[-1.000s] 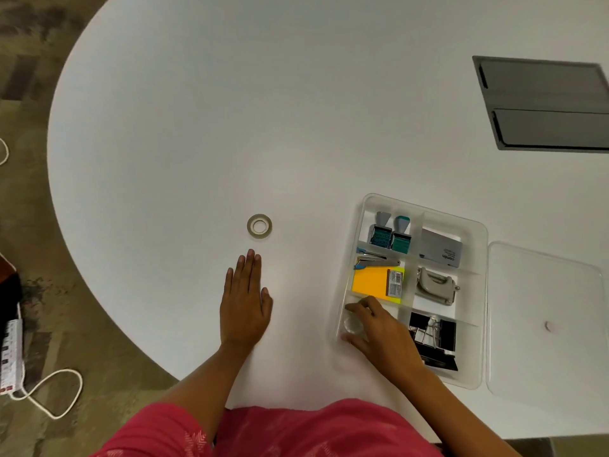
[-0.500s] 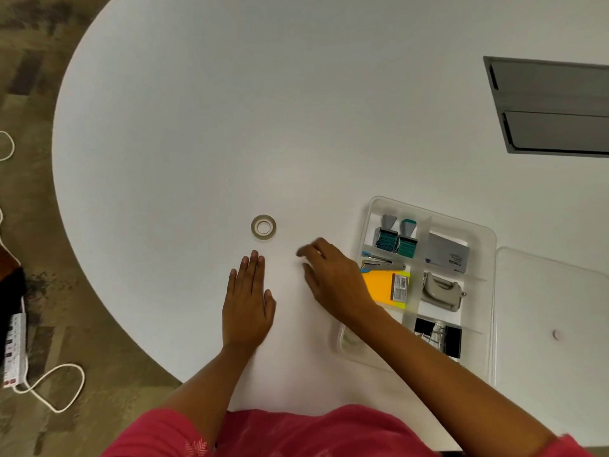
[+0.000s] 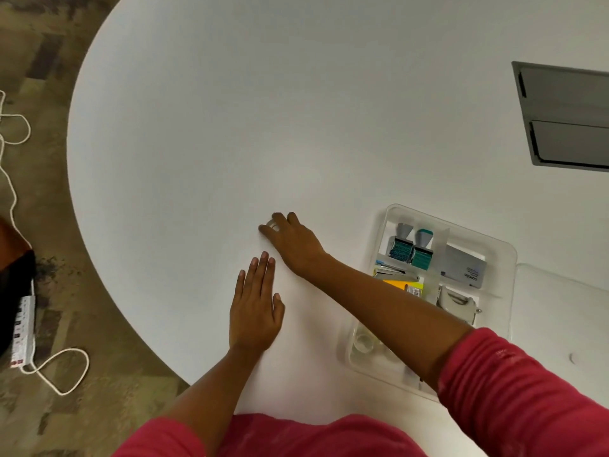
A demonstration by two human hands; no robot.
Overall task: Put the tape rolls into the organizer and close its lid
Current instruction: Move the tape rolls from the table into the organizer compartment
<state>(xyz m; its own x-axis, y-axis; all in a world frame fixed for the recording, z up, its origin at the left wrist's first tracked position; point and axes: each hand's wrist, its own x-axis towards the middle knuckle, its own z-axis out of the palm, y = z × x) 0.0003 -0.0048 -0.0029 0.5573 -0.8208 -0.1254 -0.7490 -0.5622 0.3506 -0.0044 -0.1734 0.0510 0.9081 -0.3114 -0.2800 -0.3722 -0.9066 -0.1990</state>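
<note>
Since half a second ago, the right hand (image 3: pixel 291 240) has been carried from beside the clear plastic compartmented organizer (image 3: pixel 501 250) out to the small tan ring of tape (image 3: pixel 272 223), over which its fingers are now curled; a firm pinch cannot be confirmed. The left hand (image 3: pixel 255 308) is laid flat, fingers together, on the smooth white round table (image 3: pixel 230 127). A transparent roll (image 3: pixel 363 342) already lies in the near compartment.

Left hand (image 3: pixel 255 311): flat, palm down, fingers together. Right hand (image 3: pixel 291 240): arm stretched across, fingers curled downward, fingertips pinching.
</note>
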